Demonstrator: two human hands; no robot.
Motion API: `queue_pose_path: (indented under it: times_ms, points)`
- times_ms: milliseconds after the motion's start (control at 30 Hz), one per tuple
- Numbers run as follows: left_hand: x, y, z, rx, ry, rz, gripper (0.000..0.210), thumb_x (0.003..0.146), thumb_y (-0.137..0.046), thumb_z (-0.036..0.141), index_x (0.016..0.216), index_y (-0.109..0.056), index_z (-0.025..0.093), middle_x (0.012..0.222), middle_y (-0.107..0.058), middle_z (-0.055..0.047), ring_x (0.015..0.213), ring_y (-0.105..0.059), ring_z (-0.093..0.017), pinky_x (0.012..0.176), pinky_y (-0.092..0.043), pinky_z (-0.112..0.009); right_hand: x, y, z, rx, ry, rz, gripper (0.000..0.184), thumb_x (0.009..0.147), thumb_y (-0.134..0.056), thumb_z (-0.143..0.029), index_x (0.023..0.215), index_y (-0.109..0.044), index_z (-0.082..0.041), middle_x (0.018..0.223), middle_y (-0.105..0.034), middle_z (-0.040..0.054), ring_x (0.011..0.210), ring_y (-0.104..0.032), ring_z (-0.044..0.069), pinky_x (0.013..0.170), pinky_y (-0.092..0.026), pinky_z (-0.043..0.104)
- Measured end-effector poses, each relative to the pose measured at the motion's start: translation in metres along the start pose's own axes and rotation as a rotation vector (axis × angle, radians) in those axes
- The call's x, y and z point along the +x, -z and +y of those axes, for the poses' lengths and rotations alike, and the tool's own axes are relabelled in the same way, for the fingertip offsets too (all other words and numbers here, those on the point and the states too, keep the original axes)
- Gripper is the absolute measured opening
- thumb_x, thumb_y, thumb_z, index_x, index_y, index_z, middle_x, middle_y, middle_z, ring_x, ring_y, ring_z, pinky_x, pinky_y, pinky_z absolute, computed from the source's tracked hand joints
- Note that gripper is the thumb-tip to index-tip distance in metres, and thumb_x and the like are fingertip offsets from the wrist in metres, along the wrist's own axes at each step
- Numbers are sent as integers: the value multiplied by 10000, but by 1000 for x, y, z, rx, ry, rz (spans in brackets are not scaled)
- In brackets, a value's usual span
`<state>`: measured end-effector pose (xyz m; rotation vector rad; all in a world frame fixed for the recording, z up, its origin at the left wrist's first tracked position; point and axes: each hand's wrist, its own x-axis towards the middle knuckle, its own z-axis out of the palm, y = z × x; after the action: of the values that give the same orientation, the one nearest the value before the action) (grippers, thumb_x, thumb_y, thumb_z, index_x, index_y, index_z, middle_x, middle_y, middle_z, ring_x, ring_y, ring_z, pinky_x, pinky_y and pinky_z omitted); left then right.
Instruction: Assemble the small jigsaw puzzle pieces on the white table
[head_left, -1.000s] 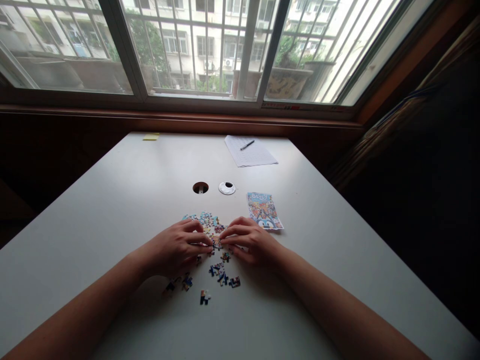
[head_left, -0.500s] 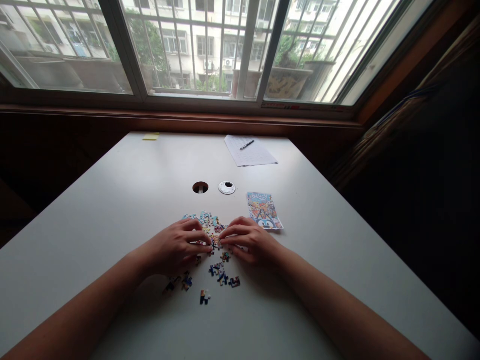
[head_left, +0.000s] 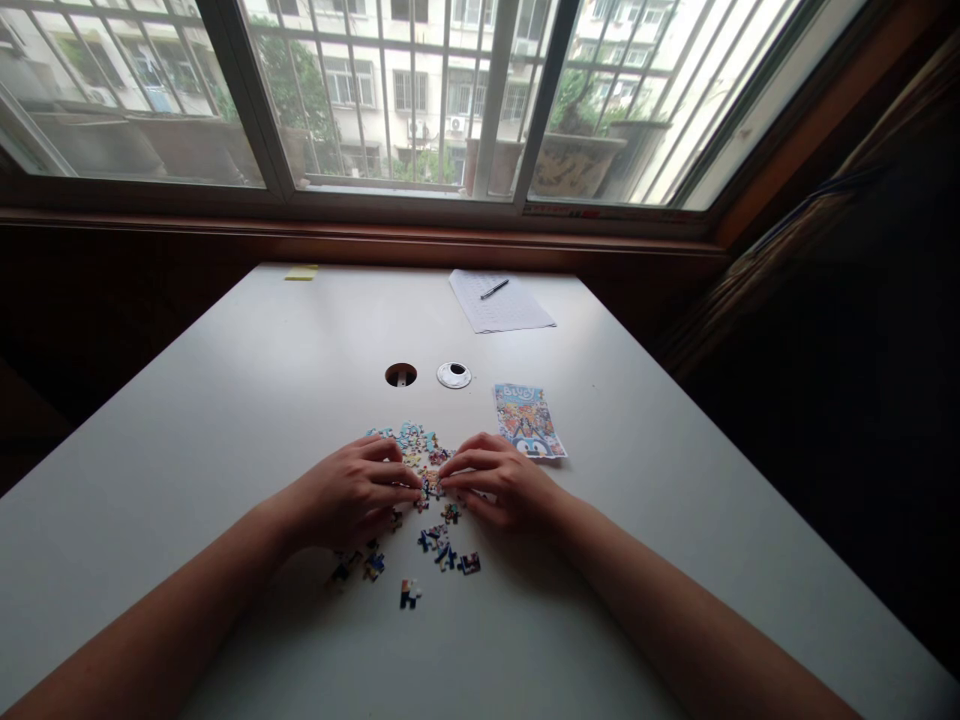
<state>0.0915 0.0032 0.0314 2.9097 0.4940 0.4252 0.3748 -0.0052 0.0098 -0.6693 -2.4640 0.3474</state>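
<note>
Jigsaw puzzle pieces (head_left: 430, 483) lie between my two hands in the middle of the white table (head_left: 315, 350). From the left, my left hand (head_left: 362, 487) reaches in with bent fingers, its fingertips closed on the pieces' left edge. Opposite it, my right hand (head_left: 499, 480) grips the right edge between thumb and fingers. Loose pieces spread behind the hands, and a small dark cluster (head_left: 442, 548) lies in front. One single piece (head_left: 409, 594) sits nearest me. My left palm hides part of the pile.
Right of the hands lies a colourful picture sheet (head_left: 529, 422). Farther back are papers (head_left: 506, 308) with a pen (head_left: 495, 289) on them, and a yellow sticky note (head_left: 301, 272). A round cable hole (head_left: 401, 375) has its cover (head_left: 454, 375) beside it.
Almost nothing differs. My left hand has shifted very slightly; my right hand stays at the same pieces.
</note>
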Motion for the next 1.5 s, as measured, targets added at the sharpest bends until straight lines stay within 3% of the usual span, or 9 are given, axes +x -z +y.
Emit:
queue_pose_path:
  times_ms: [467,633,833,933,1233,1500]
  points:
    - [1,-1,-1,-8,-12,65,399,845,-551,85,1201,-623,250,1154,-718,-33,958,-573,-213,869,-495,-381,0,0,-1,3,2,-1,220,928,-615,-199,1110,-723,-259,1123,-745,17,1040,-587,216,923,-503,403]
    - [-3,-2,-7,-5,13,240,279,855,-519,88,1066,-637,225,1060,-732,-41,910,-585,-202,876,-497,-386,1,1,-2,-20,2,-12,223,931,-619,-207,1122,-717,-265,1122,-743,22,1046,-592,208,924,-502,397]
    - [-9,-4,-19,13,165,494,251,819,-543,38,948,-643,230,939,-732,-18,827,-575,-184,808,-488,-369,1,1,-1,-9,9,-12,231,930,-611,-204,1129,-717,-257,1132,-742,22,1053,-594,216,919,-502,402]
    - [-8,-4,-20,20,229,562,226,815,-559,42,914,-647,225,901,-721,-17,822,-556,-185,801,-481,-366,0,1,-1,-3,7,-15,240,933,-604,-198,1138,-716,-255,1140,-741,26,1054,-592,221,919,-501,409]
    - [-6,-6,-24,-32,341,639,205,829,-534,28,842,-653,195,847,-686,-40,839,-539,-195,773,-478,-360,1,1,-1,-1,13,-7,230,940,-601,-209,1133,-718,-257,1130,-743,29,1048,-595,222,917,-504,408]
    - [-6,-7,-24,-62,369,639,213,825,-515,29,818,-648,194,822,-667,-39,828,-534,-194,761,-473,-358,1,0,-2,-7,0,-2,229,933,-610,-206,1126,-721,-259,1118,-747,21,1036,-593,216,904,-512,398]
